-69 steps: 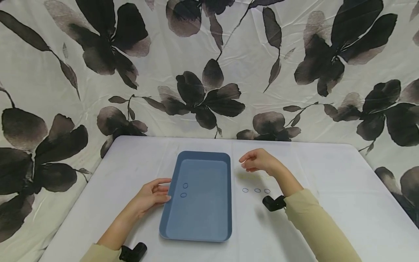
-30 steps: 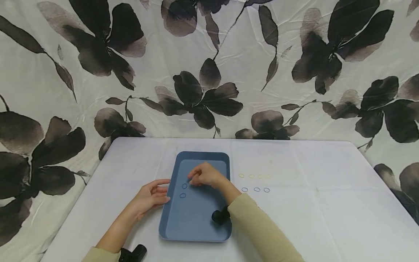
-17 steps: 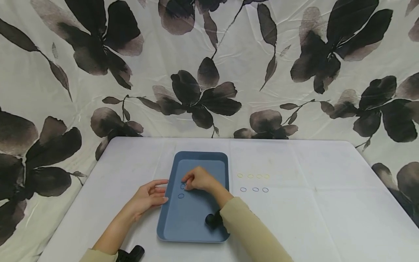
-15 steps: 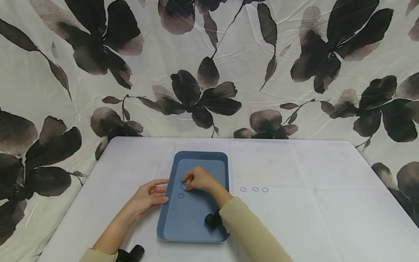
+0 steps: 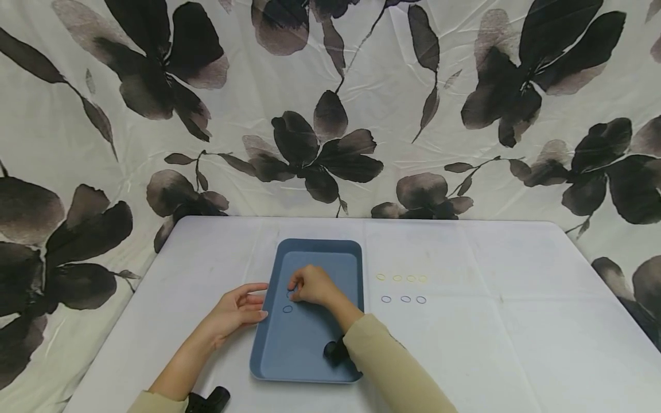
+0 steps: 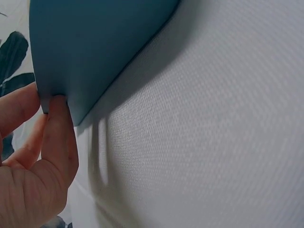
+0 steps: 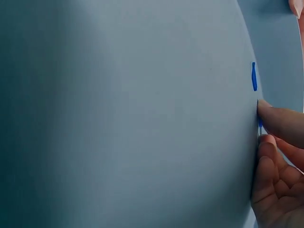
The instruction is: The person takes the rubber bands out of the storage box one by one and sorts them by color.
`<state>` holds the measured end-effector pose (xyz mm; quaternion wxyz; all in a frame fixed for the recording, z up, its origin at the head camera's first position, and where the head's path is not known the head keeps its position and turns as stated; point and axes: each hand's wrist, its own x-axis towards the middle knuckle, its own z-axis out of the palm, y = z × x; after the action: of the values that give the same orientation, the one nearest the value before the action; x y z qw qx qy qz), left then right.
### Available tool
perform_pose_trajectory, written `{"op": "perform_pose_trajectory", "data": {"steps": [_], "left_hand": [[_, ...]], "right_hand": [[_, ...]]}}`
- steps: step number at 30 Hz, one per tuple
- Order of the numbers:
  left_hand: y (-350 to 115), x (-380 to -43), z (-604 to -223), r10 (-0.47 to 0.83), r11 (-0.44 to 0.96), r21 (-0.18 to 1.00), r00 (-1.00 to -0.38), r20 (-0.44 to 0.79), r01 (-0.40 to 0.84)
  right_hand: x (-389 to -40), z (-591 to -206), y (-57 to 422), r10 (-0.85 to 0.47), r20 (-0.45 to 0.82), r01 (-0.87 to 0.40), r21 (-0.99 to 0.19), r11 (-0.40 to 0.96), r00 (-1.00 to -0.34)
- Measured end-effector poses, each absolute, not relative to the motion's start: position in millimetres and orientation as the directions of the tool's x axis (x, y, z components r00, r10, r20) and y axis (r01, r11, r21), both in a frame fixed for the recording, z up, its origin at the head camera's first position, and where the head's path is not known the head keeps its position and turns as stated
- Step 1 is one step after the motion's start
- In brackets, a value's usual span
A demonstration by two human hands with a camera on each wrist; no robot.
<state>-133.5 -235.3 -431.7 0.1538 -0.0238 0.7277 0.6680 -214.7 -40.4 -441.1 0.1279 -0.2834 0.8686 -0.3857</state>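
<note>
The blue tray [image 5: 310, 367] lies on the white-covered table. My left hand [image 5: 238, 312] holds its left rim; in the left wrist view, fingers of that hand [image 6: 38, 171] lie on both sides of the edge. Inside the tray my right hand [image 5: 314, 285] has its thumb and index finger at a thin blue ring [image 5: 288, 295], partly covered by the fingertips. The right wrist view shows a bit of blue between the thumb and fingers of this hand [image 7: 280, 156]. Just nearer in the tray lies another blue ring [image 5: 287, 309].
Right of the tray, several yellow rings [image 5: 397, 278] form a row. A row of three blue rings [image 5: 405, 299] lies nearer on the table [image 5: 490, 344]. A floral cloth [image 5: 413, 86] hangs behind. Each wrist carries a black camera [image 5: 335, 351].
My right hand has moved left from above the yellow rings to the farther blue ring in the tray, and has shifted little lately. My left hand has stayed on the rim.
</note>
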Motion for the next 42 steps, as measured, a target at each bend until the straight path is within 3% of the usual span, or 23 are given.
{"op": "perform_pose_trajectory", "data": {"steps": [8, 22, 30, 37, 42], "left_hand": [[-233, -134, -434, 0.162, 0.106, 0.965, -0.953, -0.257, -0.242], [-234, -134, -434, 0.145, 0.113, 0.963, -0.955, -0.259, -0.244], [-236, -133, -435, 0.151, 0.106, 0.964, -0.955, -0.257, -0.243], [-235, -133, -433, 0.135, 0.116, 0.961, -0.955, -0.265, -0.250], [-234, -132, -433, 0.126, 0.122, 0.959, -0.955, -0.270, -0.255]], "right_hand": [[-217, -437, -43, -0.640, -0.029, -0.484, -0.629, 0.609, -0.768], [-209, -436, -46, -0.650, -0.032, -0.521, -0.570, 0.636, -0.759], [-218, -443, -38, -0.684, -0.011, -0.473, -0.714, 0.516, -0.730], [-218, -432, -27, -0.619, -0.083, -0.270, -0.849, 0.455, -0.781], [-219, -428, -21, -0.610, -0.105, -0.204, -0.887, 0.415, -0.786]]}}
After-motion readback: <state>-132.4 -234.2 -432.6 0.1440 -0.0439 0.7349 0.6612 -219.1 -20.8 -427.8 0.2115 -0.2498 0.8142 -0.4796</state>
